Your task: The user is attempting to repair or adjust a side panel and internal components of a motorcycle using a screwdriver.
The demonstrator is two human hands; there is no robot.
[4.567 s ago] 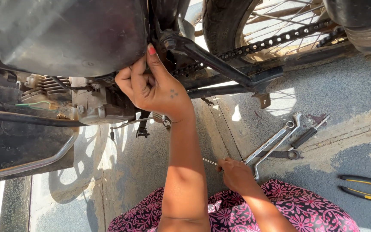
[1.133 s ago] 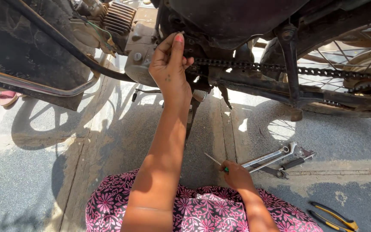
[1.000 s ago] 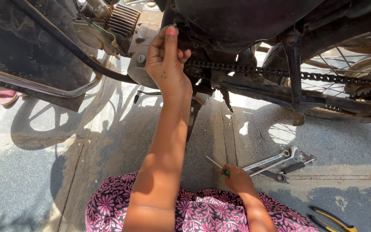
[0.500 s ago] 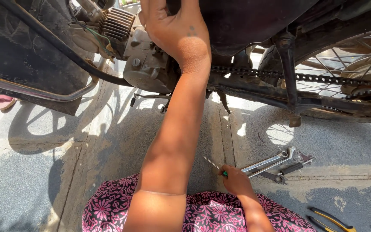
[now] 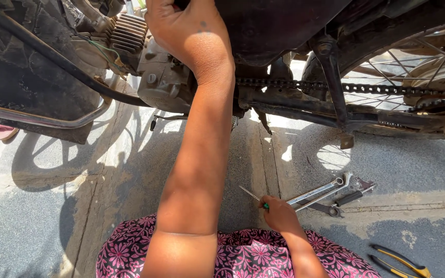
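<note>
Ground: grey concrete pavement (image 5: 403,159), rough, crossed by a straight joint running near to far at centre. Light: strong sun, with hard shadows (image 5: 52,159) of frame and pipes across the left half. Far left edge: a pink sandal (image 5: 3,132), partly hidden.

At lower centre, the garment (image 5: 233,252) is black with a pink flower print. The screwdriver (image 5: 256,198) has a green handle. Silver wrenches (image 5: 318,191) lie right of centre; yellow-and-black pliers (image 5: 400,261) at lower right. The chain (image 5: 305,85) is dark grey.
</note>
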